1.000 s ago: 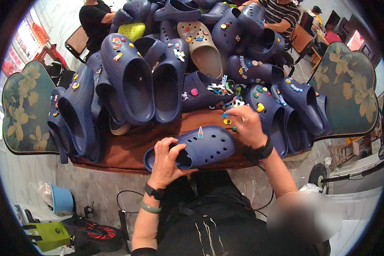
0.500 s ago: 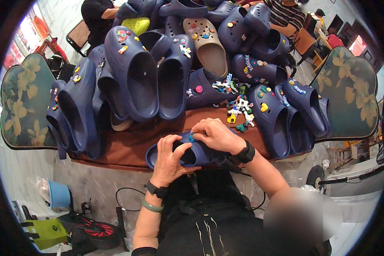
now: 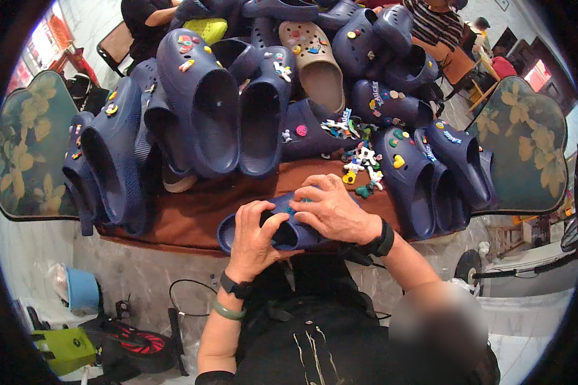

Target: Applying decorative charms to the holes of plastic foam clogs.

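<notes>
A navy blue clog (image 3: 304,236) lies across the near edge of the brown cloth, its heel opening to the left. My left hand (image 3: 253,234) grips its side, with the thumb and fingers curled round the rim of the foot opening. Over the clog's upper, my right hand (image 3: 340,210) has its fingers bent and pressed down at a small teal shoe charm (image 3: 289,209). Most of that charm is hidden under the fingertips. A heap of loose, colourful charms (image 3: 364,165) sits just beyond my right hand, partly inside another navy clog (image 3: 302,133).
Navy clogs (image 3: 215,125) are piled along the far side, with a beige clog (image 3: 321,80) and a lime one (image 3: 205,30) among them. More clogs (image 3: 408,186) stand at the right. Floral panels (image 3: 35,147) flank the brown-covered table (image 3: 173,221). Other people sit beyond the pile.
My right hand has shifted slightly right, its fingers changing from a pinch on the teal charm to curling down over it. My left hand keeps its hold on the clog.
</notes>
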`<action>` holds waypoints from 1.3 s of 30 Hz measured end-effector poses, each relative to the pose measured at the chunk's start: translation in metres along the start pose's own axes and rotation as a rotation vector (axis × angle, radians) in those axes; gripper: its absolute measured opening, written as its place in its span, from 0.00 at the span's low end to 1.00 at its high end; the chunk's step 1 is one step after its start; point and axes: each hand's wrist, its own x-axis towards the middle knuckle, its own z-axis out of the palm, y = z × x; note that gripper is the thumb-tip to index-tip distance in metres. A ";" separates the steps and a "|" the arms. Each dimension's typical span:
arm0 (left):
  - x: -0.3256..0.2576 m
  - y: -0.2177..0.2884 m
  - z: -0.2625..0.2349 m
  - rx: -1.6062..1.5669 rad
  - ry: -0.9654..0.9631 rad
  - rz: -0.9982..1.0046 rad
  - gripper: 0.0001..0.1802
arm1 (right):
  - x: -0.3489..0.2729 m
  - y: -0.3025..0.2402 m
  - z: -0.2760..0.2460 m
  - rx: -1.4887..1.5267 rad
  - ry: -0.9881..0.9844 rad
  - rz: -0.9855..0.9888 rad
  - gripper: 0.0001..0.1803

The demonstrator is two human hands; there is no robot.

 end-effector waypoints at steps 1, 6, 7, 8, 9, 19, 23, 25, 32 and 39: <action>0.000 0.000 0.001 0.013 -0.007 -0.001 0.39 | -0.001 -0.006 0.000 -0.074 0.001 -0.028 0.09; 0.005 0.002 -0.003 0.027 -0.062 -0.035 0.38 | -0.001 -0.020 0.009 -0.181 -0.076 -0.008 0.11; 0.006 0.004 -0.004 0.050 -0.066 -0.027 0.39 | -0.003 -0.018 0.013 -0.144 -0.081 0.034 0.11; 0.009 0.006 -0.006 0.074 -0.068 -0.019 0.39 | -0.005 -0.017 0.013 -0.107 -0.085 0.075 0.11; 0.010 0.011 -0.011 0.032 -0.062 -0.027 0.33 | -0.005 -0.021 0.010 -0.107 -0.113 0.087 0.12; 0.045 -0.008 -0.011 0.141 -0.134 0.207 0.14 | -0.019 0.015 0.034 0.214 0.196 0.218 0.14; 0.060 -0.002 -0.008 0.443 -0.285 0.330 0.09 | -0.014 0.013 0.039 0.189 0.213 0.258 0.14; 0.062 0.002 -0.007 0.592 -0.310 0.374 0.10 | -0.015 0.011 0.046 0.191 0.280 0.295 0.14; 0.071 0.005 -0.001 0.649 -0.329 0.533 0.07 | -0.019 0.009 0.052 0.260 0.509 0.348 0.08; 0.067 -0.012 -0.002 0.434 -0.336 0.392 0.11 | -0.018 0.006 0.046 0.178 0.466 0.210 0.05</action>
